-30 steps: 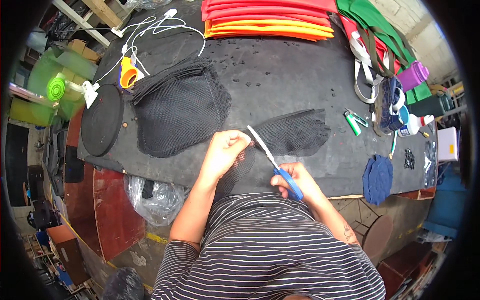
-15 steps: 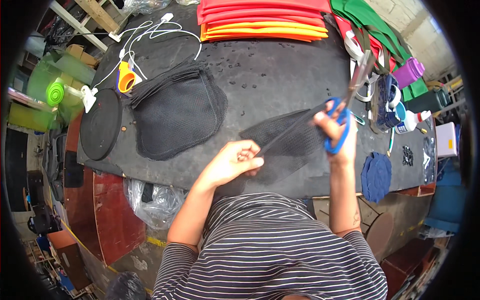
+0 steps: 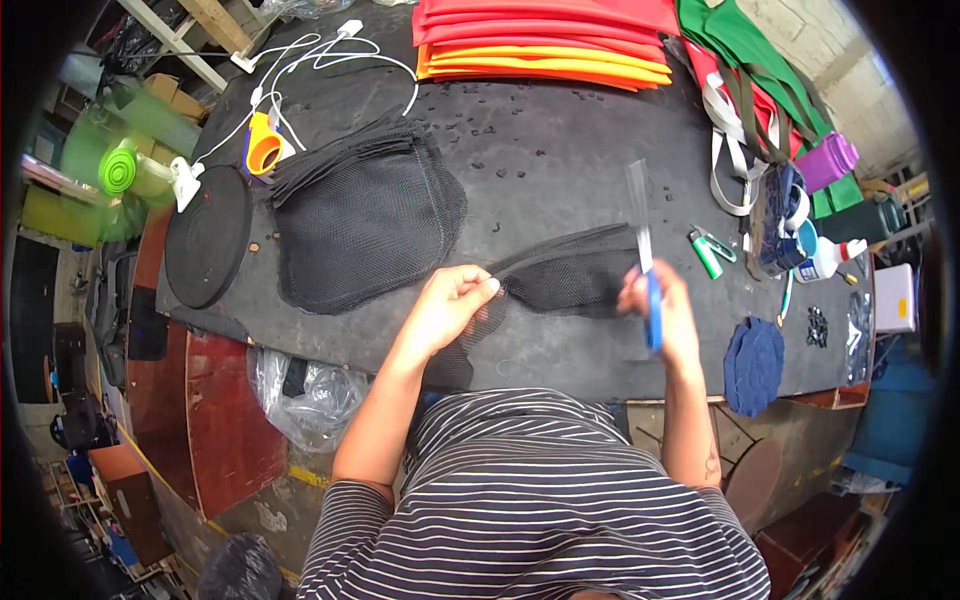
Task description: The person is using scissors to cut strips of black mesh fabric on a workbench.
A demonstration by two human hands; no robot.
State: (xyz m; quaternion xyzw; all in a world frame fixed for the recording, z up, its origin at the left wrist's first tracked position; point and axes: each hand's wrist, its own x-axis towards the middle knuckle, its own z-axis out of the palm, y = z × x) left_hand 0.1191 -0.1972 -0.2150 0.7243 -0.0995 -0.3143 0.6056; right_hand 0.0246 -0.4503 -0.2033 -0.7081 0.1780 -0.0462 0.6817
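Note:
My left hand pinches the edge of a black mesh piece between thumb and fingers. The mesh stretches rightward from that pinch, and part of it droops toward the table's near edge. On the right, my right hand grips blue-handled scissors, blurred by motion, with the blades pointing away from me. The right fingers are next to the mesh's right end; whether they touch it I cannot tell. A stack of black mesh pieces lies left of my hands.
Folded red and orange fabric is stacked at the back. A round black disc and a yellow-orange tape dispenser lie left. Toward the right are a green lighter, dark blue cloth and a white bottle. Small black scraps dot the table.
My right hand with the scissors has come down and nearer to me, uncovering the lighter. My left hand has shifted slightly left, still pinching the mesh.

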